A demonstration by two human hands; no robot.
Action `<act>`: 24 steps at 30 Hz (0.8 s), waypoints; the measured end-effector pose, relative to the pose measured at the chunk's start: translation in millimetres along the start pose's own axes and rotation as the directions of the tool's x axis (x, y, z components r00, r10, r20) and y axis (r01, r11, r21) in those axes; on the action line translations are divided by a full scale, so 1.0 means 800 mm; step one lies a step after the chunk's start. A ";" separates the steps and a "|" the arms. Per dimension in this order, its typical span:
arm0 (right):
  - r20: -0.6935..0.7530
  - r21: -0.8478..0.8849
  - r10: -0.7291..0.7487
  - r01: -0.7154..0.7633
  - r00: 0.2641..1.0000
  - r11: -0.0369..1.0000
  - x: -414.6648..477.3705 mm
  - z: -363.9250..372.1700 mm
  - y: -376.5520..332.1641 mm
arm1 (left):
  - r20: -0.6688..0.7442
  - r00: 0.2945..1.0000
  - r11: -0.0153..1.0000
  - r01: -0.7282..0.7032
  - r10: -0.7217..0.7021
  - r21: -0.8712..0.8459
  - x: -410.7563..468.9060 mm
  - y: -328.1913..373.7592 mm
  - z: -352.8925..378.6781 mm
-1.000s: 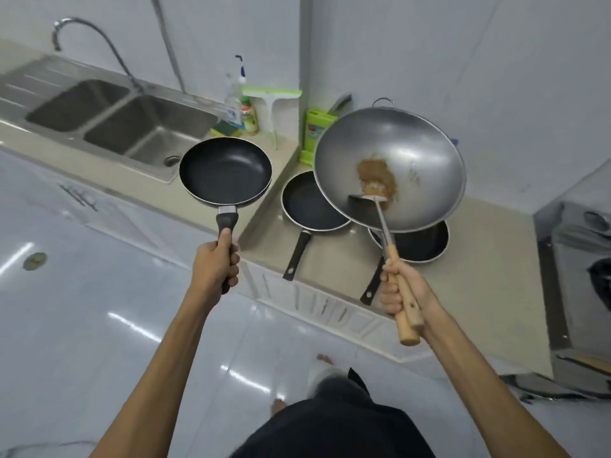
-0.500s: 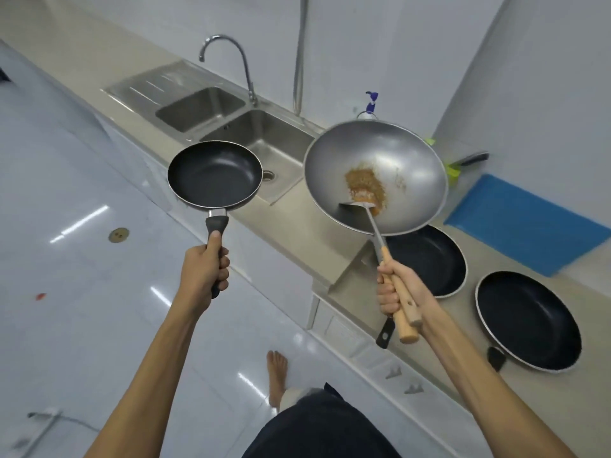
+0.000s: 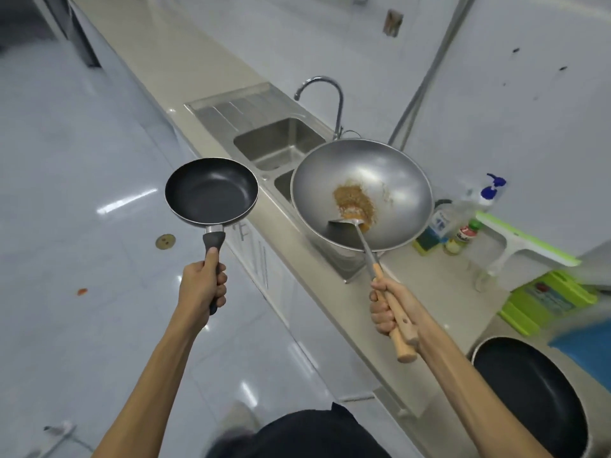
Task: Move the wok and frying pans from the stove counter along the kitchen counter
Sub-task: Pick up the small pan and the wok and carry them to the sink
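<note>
My left hand [image 3: 202, 285] grips the dark handle of a small black frying pan [image 3: 211, 190], held level in the air over the floor beside the counter. My right hand [image 3: 390, 307] holds the wooden handle of a large grey steel wok [image 3: 390, 173] together with a metal spatula [image 3: 347, 226] that rests inside it. Brown food residue [image 3: 353, 201] sits in the wok's bottom. The wok hangs over the counter, partly hiding the near sink basin. Another black frying pan [image 3: 532, 398] lies on the lower counter at the bottom right.
A long beige counter [image 3: 185, 54] runs away along the wall, with a double steel sink [image 3: 277, 143] and tap [image 3: 334, 97]. Soap bottles [image 3: 463, 226], a squeegee [image 3: 525, 242], green boards [image 3: 549, 302] and a blue cloth [image 3: 585, 355] sit at the right.
The view has swung left along the counter. Both pans travelled with my hands past the sink area; the stove-side pans have slid to the bottom right and only one stays in view.
</note>
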State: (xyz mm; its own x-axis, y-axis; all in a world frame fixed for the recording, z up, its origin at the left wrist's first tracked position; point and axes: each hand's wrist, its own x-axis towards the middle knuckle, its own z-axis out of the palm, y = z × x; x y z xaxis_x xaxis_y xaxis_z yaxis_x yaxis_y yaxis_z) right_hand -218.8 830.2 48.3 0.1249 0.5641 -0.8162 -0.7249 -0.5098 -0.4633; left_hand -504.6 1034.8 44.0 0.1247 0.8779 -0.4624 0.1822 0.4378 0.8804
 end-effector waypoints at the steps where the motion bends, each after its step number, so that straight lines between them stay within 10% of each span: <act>1: 0.008 -0.022 0.002 -0.002 1.000 1.000 0.014 0.018 -0.013 | -0.015 1.000 1.000 0.003 -0.003 -0.014 0.021 0.006 -0.010; 24: 0.097 0.000 0.005 -0.005 0.995 1.000 0.409 0.531 -0.249 | -0.014 1.000 0.999 0.002 -0.001 0.053 0.580 0.220 -0.303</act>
State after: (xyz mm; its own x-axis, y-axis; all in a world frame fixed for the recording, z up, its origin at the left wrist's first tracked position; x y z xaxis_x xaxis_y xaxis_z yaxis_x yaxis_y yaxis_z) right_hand -321.6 1392.3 20.6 0.0544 0.6219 -0.7812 -0.7255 -0.5129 -0.4589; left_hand -651.2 1566.5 9.8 0.1107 0.8800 -0.4618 0.2340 0.4285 0.8727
